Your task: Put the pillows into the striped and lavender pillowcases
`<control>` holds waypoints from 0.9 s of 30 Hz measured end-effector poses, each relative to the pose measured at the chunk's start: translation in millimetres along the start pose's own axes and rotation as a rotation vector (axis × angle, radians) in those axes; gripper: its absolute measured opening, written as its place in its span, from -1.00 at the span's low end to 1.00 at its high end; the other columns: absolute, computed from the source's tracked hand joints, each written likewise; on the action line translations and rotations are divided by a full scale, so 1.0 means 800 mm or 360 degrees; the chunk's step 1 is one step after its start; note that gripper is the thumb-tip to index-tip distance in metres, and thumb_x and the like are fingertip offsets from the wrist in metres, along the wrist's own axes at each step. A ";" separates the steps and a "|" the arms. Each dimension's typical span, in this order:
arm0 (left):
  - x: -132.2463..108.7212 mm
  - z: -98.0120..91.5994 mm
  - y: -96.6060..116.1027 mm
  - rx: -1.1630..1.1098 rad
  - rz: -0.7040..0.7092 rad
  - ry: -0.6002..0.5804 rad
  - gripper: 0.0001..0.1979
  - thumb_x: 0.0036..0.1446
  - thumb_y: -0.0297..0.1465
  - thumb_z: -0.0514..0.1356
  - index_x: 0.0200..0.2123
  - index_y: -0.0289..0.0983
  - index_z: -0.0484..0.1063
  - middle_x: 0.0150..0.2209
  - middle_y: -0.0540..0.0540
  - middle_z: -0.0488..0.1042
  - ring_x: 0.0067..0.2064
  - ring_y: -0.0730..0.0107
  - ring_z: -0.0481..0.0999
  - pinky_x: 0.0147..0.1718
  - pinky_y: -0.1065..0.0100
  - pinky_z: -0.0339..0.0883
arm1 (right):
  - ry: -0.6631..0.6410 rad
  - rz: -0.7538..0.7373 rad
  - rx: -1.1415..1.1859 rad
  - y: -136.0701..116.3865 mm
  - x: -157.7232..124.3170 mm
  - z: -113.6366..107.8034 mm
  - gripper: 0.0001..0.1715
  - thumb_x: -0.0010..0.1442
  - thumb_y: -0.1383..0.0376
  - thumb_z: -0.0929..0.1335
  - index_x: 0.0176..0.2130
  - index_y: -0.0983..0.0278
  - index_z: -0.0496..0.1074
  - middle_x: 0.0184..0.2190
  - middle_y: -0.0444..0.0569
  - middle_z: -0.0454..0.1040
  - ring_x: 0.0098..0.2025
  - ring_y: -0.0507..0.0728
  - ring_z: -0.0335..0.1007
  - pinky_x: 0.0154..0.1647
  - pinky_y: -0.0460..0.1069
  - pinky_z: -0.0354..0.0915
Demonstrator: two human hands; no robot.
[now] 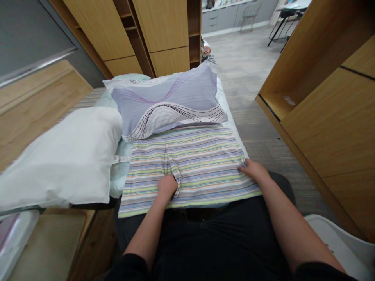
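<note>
From the head view, striped shorts (187, 168) lie spread flat on a bed, directly under both hands. The left hand (166, 186) rests at the slit between the two legs of the shorts. Its left fingers (172, 181) are slightly curved, not clenched, but the view cannot settle whether they pinch the cloth at that edge. The right hand (254, 170) sits out at the far side of the shorts, with its right fingers (244, 167) extended and released, lying on the striped fabric near the hem.

With one hand at the middle and one at the outer edge, the cloth appears held smooth between them, and its stripes run nearly straight. Just past the fingertips, a lilac-patterned pillow (166, 99) overlaps the shorts' far edge, perhaps simply pushed aside to leave a flat patch of bed. Left of the left fingers, a white pillow (61, 156) lies alongside, its tag (121, 159) just touching the shorts, on a pale green sheet (118, 171). Well beyond the fingers stand wooden cabinets (164, 27), while a wooden wardrobe panel (325, 125) rises to the right of the right fingers. Below both hands, the person's dark clothing (222, 238) fills the foreground, close against the shorts' near edge.
</note>
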State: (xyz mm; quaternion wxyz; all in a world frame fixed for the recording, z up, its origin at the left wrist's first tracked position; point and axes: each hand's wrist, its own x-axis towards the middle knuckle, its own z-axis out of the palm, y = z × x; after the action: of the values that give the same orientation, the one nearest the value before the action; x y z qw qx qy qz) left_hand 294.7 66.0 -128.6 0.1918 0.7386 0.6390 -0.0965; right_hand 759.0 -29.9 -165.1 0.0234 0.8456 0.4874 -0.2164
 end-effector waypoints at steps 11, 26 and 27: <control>-0.016 0.045 -0.024 -0.0517 0.1119 -0.0034 -0.57 0.25 -0.26 0.27 0.15 -0.22 0.62 0.22 -0.28 0.55 0.38 -0.02 0.40 0.43 0.00 0.18 | -0.0027 -0.0036 -0.0021 -0.006 -0.007 -0.004 -0.34 0.36 -0.07 0.33 0.23 0.30 0.44 0.10 0.28 0.59 0.10 0.37 0.56 -0.03 0.07 0.35; -0.061 0.030 -0.101 -0.0792 0.0285 -0.0539 -0.69 0.24 -0.11 0.25 -0.18 -0.25 0.54 -0.27 -0.12 0.62 -0.16 0.16 0.61 -0.10 0.24 0.44 | 0.0292 0.0121 -0.0090 -0.004 -0.058 -0.036 -0.04 0.40 -0.07 0.30 0.55 0.30 0.03 -0.02 0.34 0.62 -0.03 0.48 0.61 -0.05 0.23 0.43; -0.068 0.028 -0.100 -0.0621 0.0234 -0.0427 -0.75 0.24 -0.22 0.26 -0.11 -0.24 0.55 -0.25 -0.11 0.63 -0.13 0.15 0.62 -0.08 0.25 0.43 | 0.0366 0.0123 -0.0145 -0.011 -0.071 -0.039 -0.07 0.41 -0.03 0.29 0.54 0.32 0.03 -0.03 0.37 0.60 -0.03 0.50 0.59 -0.04 0.27 0.43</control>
State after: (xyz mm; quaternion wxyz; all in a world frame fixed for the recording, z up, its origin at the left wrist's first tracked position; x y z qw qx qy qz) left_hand 209.7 16.3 -141.0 0.4204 0.7126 0.5590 -0.0542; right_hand 738.2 -63.9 -113.1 0.0139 0.8811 0.4632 -0.0946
